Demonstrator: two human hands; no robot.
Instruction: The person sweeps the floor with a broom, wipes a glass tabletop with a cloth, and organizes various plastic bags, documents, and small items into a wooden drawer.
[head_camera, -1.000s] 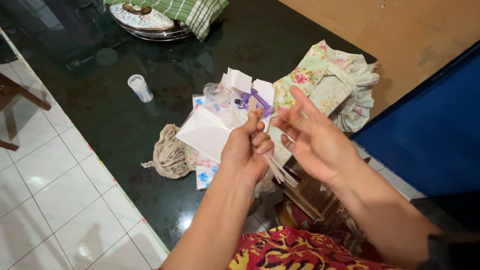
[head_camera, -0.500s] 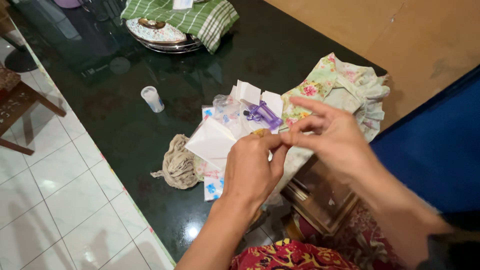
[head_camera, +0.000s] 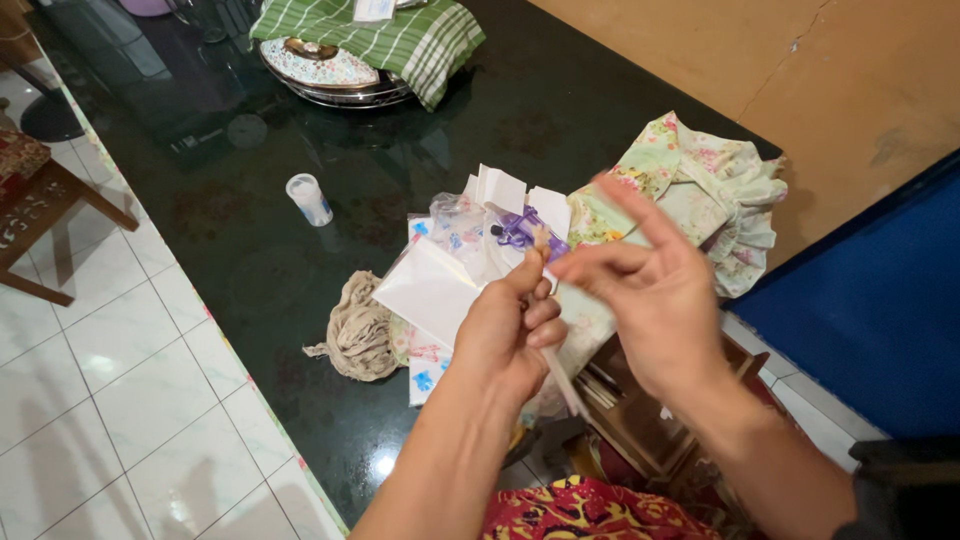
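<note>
One thin pale wooden stick (head_camera: 556, 362) stands at centre frame, clamped in the left hand (head_camera: 508, 335); it looks light, stiff and snappable, best held mid-shaft. The right hand (head_camera: 645, 290) pinches toward its tip, fingers apart. Behind, on the dark glossy tabletop (head_camera: 250, 260): one purple plastic tool (head_camera: 527, 229), one small clear cup (head_camera: 308, 199).

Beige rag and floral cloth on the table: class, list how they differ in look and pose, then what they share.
The beige rag is plain and one dull colour; the floral cloth is pale green with pink flowers and frilled edges. The beige rag is bunched in a small crumpled heap near the table's tiled edge; the floral cloth is larger and lies spread by the wall. Both are soft fabric resting on the dark table, untouched by either hand.
</note>
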